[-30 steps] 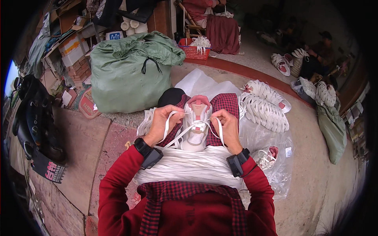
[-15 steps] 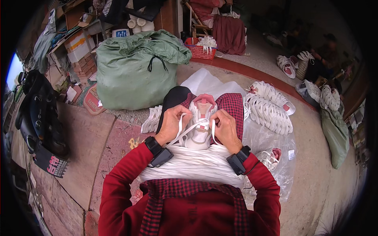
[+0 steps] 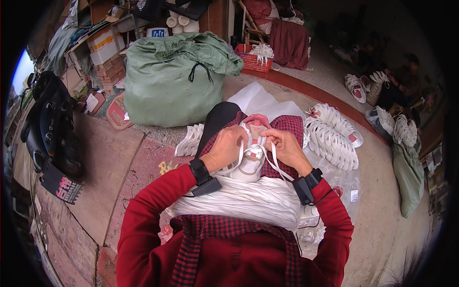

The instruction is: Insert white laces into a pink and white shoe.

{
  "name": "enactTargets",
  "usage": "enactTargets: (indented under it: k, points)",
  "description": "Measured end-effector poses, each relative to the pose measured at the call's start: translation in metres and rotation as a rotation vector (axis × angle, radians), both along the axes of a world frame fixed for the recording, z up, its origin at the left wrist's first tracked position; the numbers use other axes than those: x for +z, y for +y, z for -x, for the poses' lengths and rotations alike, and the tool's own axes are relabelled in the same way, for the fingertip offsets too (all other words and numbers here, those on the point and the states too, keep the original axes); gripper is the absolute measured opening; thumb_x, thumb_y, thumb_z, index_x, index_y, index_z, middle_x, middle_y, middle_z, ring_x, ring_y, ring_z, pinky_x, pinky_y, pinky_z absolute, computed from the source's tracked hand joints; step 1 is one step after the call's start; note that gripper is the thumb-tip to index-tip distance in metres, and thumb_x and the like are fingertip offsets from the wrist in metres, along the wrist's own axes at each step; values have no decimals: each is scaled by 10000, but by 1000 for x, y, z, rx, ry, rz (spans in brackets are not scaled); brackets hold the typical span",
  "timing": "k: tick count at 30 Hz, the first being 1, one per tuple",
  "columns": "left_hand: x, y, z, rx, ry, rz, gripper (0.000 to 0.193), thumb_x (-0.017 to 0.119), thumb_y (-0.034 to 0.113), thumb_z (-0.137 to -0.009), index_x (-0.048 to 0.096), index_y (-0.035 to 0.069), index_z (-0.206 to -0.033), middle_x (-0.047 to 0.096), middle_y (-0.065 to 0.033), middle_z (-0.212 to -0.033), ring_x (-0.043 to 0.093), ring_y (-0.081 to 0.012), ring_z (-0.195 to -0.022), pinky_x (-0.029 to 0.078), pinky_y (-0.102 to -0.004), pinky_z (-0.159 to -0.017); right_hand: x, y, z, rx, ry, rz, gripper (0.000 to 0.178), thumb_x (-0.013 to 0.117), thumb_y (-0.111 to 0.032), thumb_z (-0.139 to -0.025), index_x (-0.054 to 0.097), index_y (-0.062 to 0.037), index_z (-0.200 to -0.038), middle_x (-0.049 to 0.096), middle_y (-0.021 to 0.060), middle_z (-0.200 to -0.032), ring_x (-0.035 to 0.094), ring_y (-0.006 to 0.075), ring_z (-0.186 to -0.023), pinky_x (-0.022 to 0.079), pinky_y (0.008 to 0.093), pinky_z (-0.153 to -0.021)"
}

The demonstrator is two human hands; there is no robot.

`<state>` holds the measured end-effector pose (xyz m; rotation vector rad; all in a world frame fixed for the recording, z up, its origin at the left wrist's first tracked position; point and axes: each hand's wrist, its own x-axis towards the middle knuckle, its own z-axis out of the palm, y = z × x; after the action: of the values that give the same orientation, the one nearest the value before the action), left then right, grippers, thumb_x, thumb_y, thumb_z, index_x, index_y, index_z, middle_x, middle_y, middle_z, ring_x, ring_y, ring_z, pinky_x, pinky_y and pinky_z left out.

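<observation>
A white sneaker with pink lining (image 3: 250, 166) rests on my lap, its toe toward me. My left hand (image 3: 226, 147) is closed at the sneaker's left eyelet edge, fingertips pinching the white shoelace (image 3: 241, 154) whose end loops down below them. On the opposite edge my right hand (image 3: 289, 149) has thumb and fingers pinched together on the other end of the lace, which trails down beside the palm. Across the front of the sneaker the lace runs through its lowest rows. A thick bundle of white laces (image 3: 234, 197) lies over my lap, just under the toe.
Rows of white sneakers (image 3: 332, 143) lie on plastic sheeting to the right. A large green sack (image 3: 173, 91) stands ahead on the left, with a red basket (image 3: 256, 62) of laces beyond. Black shin-guard-like gear (image 3: 55, 129) is at far left. Other people sit in the dark background.
Both hands have moved in to the sneaker's upper eyelets from holding the lace ends raised lower down. The whole view has shifted slightly, so the surroundings sit further right.
</observation>
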<state>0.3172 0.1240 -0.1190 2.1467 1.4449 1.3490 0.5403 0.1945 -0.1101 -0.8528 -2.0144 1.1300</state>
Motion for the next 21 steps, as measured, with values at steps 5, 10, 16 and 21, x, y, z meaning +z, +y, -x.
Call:
enactTargets:
  k: [5, 10, 16, 21]
  points:
    - [20, 7, 10, -105, 147, 123, 61, 669, -34, -734, 641, -16, -785, 648, -145, -725, 633, -221, -625, 486, -330, -578, 42, 25, 7, 302, -500, -554, 288, 728, 4, -747, 686, 8, -1031, 627, 124, -800, 594, 268, -716, 486, 376, -705]
    - [22, 18, 1, -114, 439, -165, 90, 683, -19, -705, 655, -10, -790, 656, -157, -727, 649, -255, -627, 507, -338, -588, 79, 22, 22, 602, -662, -946, 231, 657, 62, -668, 706, 2, -886, 624, 139, -1160, 532, 331, -1217, 543, 390, -893]
    - [33, 19, -6, -136, 345, 186, 218, 618, -77, -682, 697, 27, -856, 653, -127, -713, 665, -360, -720, 538, -398, -688, 63, 31, 16, 645, -641, -871, 289, 649, 70, -682, 685, -1, -960, 639, 112, -1135, 502, 298, -1264, 518, 367, -966]
    - [44, 14, 21, -334, 444, 31, 302, 565, -81, -729, 627, 24, -1005, 498, -167, -1175, 573, -366, -1063, 490, -434, -893, 73, 42, 34, 470, -619, -240, 193, 519, 77, -771, 605, -7, -921, 695, 113, -881, 650, 265, -831, 513, 379, -714]
